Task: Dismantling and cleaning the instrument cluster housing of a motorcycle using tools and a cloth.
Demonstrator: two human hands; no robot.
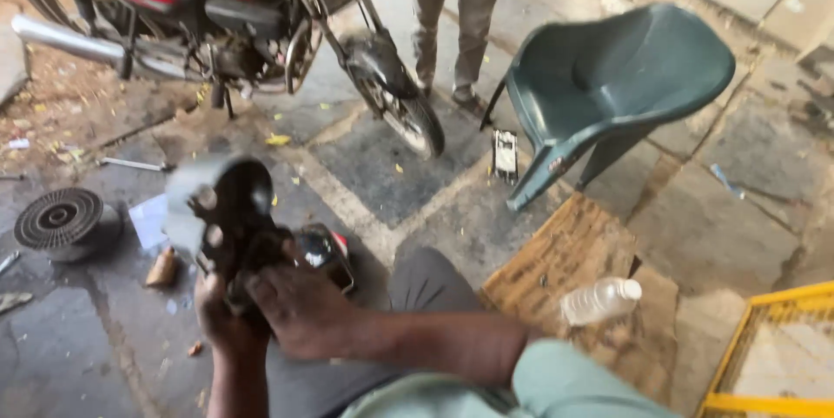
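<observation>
A dark, greasy round engine part (233, 209) with bolts and a grey rim is held up in front of me, blurred by motion. My left hand (222, 318) grips it from below. My right hand (300, 305) comes across from the right and lies over its lower side, fingers wrapped on it. A small dark object with a red patch (326, 251) shows just behind my right hand. My knee in grey trousers (426, 283) is below.
A motorcycle (226, 18) stands at the back left, a person's legs (456, 9) beside its wheel. A green plastic chair (608, 79), wooden board (565, 266) with plastic bottle (599, 299), yellow crate (769, 348), round clutch disc (59, 218), wrench (135, 163) lie around.
</observation>
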